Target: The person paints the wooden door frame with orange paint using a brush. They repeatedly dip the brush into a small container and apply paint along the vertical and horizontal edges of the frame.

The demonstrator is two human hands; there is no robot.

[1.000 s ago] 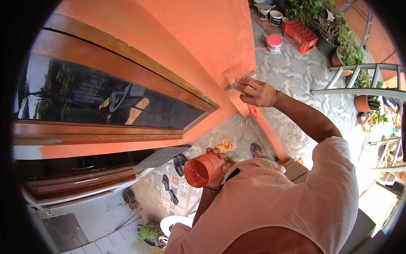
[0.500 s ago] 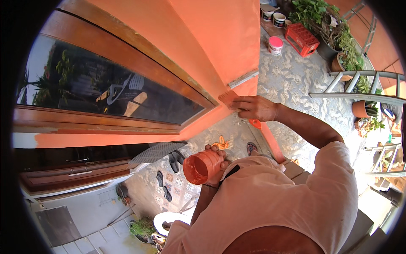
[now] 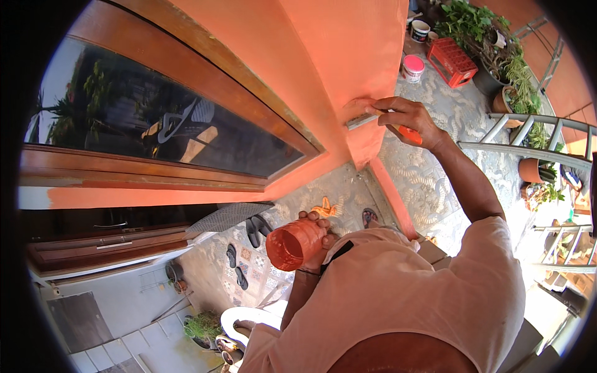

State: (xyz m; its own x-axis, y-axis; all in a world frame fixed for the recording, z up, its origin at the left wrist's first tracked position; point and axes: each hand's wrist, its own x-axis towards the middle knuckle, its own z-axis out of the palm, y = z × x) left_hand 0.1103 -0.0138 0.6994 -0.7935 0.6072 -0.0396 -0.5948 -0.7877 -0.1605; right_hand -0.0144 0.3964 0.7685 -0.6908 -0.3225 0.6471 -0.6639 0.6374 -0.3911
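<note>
My left hand (image 3: 322, 230) is wrapped round a ribbed, paint-coated plastic container (image 3: 293, 246), tilted so its round mouth shows; it looks like a cut-off bottle, smeared orange inside. Out to the right, my arm is stretched toward the orange wall (image 3: 348, 56), and my right hand (image 3: 410, 119) grips a paintbrush (image 3: 410, 135) by its orange handle. The brush's bristles are mostly hidden by my fingers and blend with the wall colour. They are at the wall, just above a short grey ledge (image 3: 361, 120) near the corner.
A wood-framed window (image 3: 230, 99) fills the left. On the patterned paving stand a pink-lidded bucket (image 3: 413, 67), a red crate (image 3: 452, 61) and potted plants (image 3: 479, 37). A metal ladder (image 3: 528, 149) is at right. Sandals (image 3: 236, 266) and an orange cloth (image 3: 325, 207) lie below.
My right hand has moved right and up with the paintbrush, from the window's lower corner to the grey ledge. My left hand holds the container in nearly the same place.
</note>
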